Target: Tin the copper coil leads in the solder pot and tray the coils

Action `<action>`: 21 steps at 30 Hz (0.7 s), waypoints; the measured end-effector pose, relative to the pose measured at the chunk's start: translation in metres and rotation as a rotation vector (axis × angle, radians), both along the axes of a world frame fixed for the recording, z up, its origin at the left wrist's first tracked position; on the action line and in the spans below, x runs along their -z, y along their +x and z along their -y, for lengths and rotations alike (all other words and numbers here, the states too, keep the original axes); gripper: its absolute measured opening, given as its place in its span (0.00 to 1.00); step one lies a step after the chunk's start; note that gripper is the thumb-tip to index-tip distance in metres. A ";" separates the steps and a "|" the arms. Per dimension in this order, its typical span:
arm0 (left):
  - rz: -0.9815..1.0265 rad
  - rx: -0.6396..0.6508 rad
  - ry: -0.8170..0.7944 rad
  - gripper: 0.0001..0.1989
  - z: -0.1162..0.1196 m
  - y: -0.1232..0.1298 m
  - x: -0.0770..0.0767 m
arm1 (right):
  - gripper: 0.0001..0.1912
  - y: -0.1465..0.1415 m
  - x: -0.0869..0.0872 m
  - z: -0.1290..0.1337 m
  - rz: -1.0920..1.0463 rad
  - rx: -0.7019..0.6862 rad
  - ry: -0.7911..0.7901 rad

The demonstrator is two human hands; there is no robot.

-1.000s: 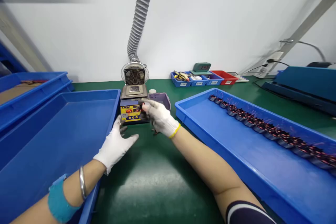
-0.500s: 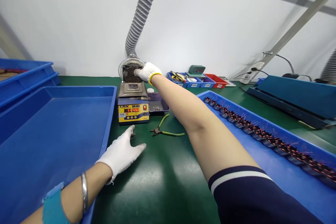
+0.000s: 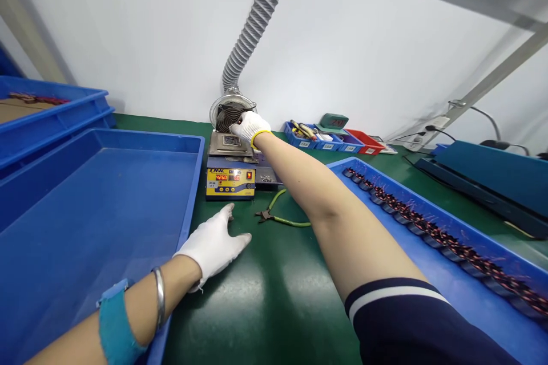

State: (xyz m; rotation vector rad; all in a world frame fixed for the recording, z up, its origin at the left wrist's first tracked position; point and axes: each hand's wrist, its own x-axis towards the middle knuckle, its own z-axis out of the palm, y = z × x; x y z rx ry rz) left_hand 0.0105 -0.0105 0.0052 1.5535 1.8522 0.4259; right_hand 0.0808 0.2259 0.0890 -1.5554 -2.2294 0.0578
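My right hand (image 3: 252, 127), in a white knit glove with a yellow cuff, reaches forward over a solder pot (image 3: 232, 141) on a yellow and blue control unit (image 3: 230, 183) with red digits. Its fingers are closed together, a small dark bit showing at the tips; what they hold is mostly hidden. Behind it stands a round fume intake with a spiral grille (image 3: 229, 116). My left hand (image 3: 215, 244), also white-gloved, hovers low over the green table, thumb and fingers apart and holding nothing. Green-handled side cutters (image 3: 274, 217) lie open on the table between my arms.
A large blue tray (image 3: 194, 182) lies at left, with stacked blue bins (image 3: 55, 114) behind it. At right, another blue tray (image 3: 342, 163) holds a row of copper-wound parts (image 3: 411, 219). Small bins (image 3: 327, 142) of tools stand at the back. A grey duct (image 3: 257, 23) hangs above the pot.
The view has shifted, so the scene sits further right. My right hand has come down slightly from the grille toward the pot. My left hand keeps its open pose. The digits have changed.
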 end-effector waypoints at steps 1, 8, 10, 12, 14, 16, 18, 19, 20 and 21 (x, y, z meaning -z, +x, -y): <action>-0.001 0.002 0.001 0.39 0.000 0.000 0.000 | 0.22 0.000 0.001 0.000 0.005 -0.002 -0.004; -0.005 0.000 0.009 0.39 -0.002 0.000 0.002 | 0.22 0.001 0.004 0.001 0.006 -0.007 0.001; 0.004 0.002 0.010 0.39 -0.002 -0.001 0.003 | 0.22 0.001 0.003 0.001 0.000 -0.006 -0.005; 0.019 0.003 0.016 0.39 -0.003 -0.002 0.005 | 0.21 0.003 0.001 0.002 -0.012 -0.014 -0.008; 0.034 0.001 0.031 0.39 -0.003 -0.002 0.007 | 0.19 0.005 -0.004 0.003 -0.036 -0.033 -0.009; 0.039 -0.002 0.044 0.39 -0.002 -0.003 0.008 | 0.17 0.008 -0.011 0.006 -0.085 -0.058 -0.018; 0.033 0.001 0.043 0.39 -0.002 -0.003 0.008 | 0.17 0.014 -0.018 0.011 -0.182 -0.104 -0.058; 0.029 0.003 0.036 0.39 -0.002 -0.003 0.007 | 0.17 0.017 -0.021 0.015 -0.257 -0.137 -0.098; 0.026 0.005 0.026 0.39 -0.002 -0.003 0.007 | 0.17 0.021 -0.023 0.019 -0.349 -0.176 -0.153; 0.025 0.008 0.016 0.39 -0.002 -0.003 0.006 | 0.17 0.025 -0.025 0.024 -0.453 -0.223 -0.218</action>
